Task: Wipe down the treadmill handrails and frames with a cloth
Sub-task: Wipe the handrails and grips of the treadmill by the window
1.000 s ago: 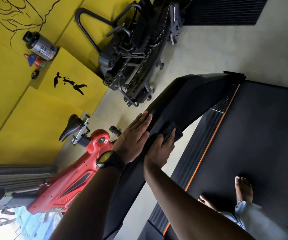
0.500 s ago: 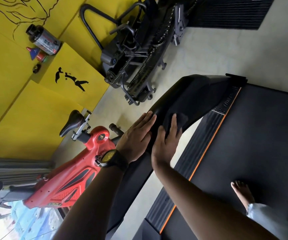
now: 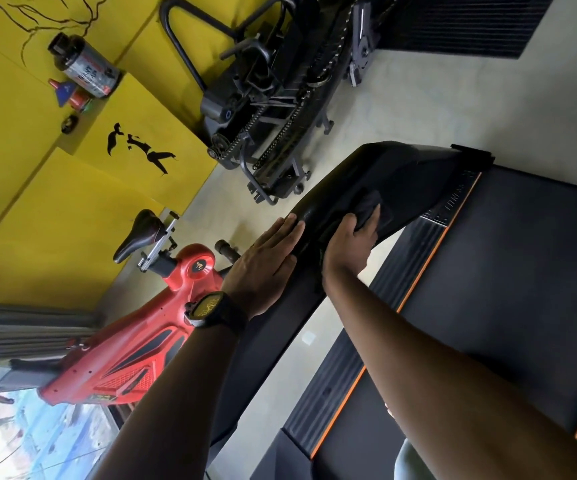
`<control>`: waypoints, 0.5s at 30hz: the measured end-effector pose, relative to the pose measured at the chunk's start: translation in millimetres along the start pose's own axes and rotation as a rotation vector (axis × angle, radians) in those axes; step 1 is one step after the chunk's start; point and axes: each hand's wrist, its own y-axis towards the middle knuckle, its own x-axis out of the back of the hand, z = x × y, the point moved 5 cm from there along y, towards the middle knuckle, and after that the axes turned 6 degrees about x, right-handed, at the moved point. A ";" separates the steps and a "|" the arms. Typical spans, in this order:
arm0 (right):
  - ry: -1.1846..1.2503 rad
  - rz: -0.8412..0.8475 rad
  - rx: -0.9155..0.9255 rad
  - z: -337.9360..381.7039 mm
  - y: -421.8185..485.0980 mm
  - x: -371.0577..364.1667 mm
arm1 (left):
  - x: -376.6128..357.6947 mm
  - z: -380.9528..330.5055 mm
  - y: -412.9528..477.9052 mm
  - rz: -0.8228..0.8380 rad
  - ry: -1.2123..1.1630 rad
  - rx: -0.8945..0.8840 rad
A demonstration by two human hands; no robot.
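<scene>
The black treadmill frame upright (image 3: 401, 174) slopes from lower left up to the deck's front end. My right hand (image 3: 351, 244) presses a dark cloth (image 3: 370, 204) onto the upright's face, fingers curled over the cloth's near edge. My left hand (image 3: 266, 261), with a black watch on its wrist, lies flat on the left side of the same upright, fingers straight. The black running belt (image 3: 522, 271) with orange edge strips fills the right side.
A red exercise bike (image 3: 134, 344) stands close on the left. A black chain-driven machine (image 3: 273, 98) sits on the pale floor beyond the upright. Yellow wall panels (image 3: 37, 202) hold a bottle and small items on a ledge.
My right hand has slid the cloth further up the upright toward the deck's front end. The left hand stays flat on the upright's side. My bare feet have left the view.
</scene>
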 end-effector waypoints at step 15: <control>0.034 0.157 0.393 -22.6 -95.7 3.8 | -0.8 10.1 -24.0 -0.030 0.022 0.022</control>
